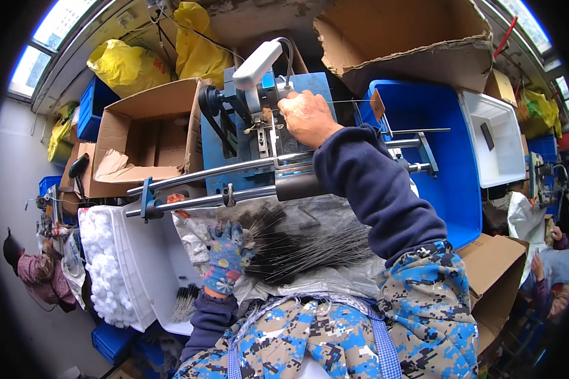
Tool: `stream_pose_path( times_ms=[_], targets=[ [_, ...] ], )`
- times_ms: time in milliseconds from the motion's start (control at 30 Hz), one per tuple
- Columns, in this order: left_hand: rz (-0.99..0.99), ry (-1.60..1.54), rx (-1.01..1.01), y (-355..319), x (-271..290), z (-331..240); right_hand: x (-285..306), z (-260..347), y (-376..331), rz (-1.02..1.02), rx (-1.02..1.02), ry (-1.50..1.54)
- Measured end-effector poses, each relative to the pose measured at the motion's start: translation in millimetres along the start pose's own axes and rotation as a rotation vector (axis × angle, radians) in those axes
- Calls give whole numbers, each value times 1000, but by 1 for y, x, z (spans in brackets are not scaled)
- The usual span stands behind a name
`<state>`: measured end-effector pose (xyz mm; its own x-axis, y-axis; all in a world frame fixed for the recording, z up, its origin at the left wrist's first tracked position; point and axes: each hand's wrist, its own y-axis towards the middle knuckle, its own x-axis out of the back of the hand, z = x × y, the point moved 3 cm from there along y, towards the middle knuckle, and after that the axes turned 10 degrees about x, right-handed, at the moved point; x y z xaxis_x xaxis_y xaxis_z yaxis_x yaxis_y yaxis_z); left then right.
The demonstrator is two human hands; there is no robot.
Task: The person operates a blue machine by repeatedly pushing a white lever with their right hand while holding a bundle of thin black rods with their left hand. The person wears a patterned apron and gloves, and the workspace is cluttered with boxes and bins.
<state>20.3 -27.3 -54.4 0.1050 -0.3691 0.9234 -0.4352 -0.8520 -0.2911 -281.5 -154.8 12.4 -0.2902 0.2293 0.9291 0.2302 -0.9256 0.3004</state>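
Note:
My right hand (310, 117), bare, reaches up to the head of a blue bench machine (218, 151). Its fingers are curled down at the machine's work area, and their tips are hidden. A thin straight rod (351, 101) runs out to the right from beside this hand. My left hand (226, 256), in a flowered glove, rests at the left edge of a heap of thin grey wires (310, 246) on a pale sheet (348, 278) across my lap. Its fingers are stretched out and apart, with nothing seen in them.
Two steel rails (253, 165) cross in front of the machine. Left stand an open carton (110, 161) and a white bin (133, 252) beside white fluffy pieces (104, 271). A blue tub (452, 189) and white tray (509, 145) are right. Other people (41, 271) sit at both sides.

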Motion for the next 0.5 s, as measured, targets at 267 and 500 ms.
stream_pose_path(
  times_ms=[267,500],
  targets=[
    [-218,58,-192,0,20,-21,17,-5,-15,66,-172,-169],
    [-127,-478,-140,2,45,-43,38,7,-55,66,-144,-33]
  ],
)
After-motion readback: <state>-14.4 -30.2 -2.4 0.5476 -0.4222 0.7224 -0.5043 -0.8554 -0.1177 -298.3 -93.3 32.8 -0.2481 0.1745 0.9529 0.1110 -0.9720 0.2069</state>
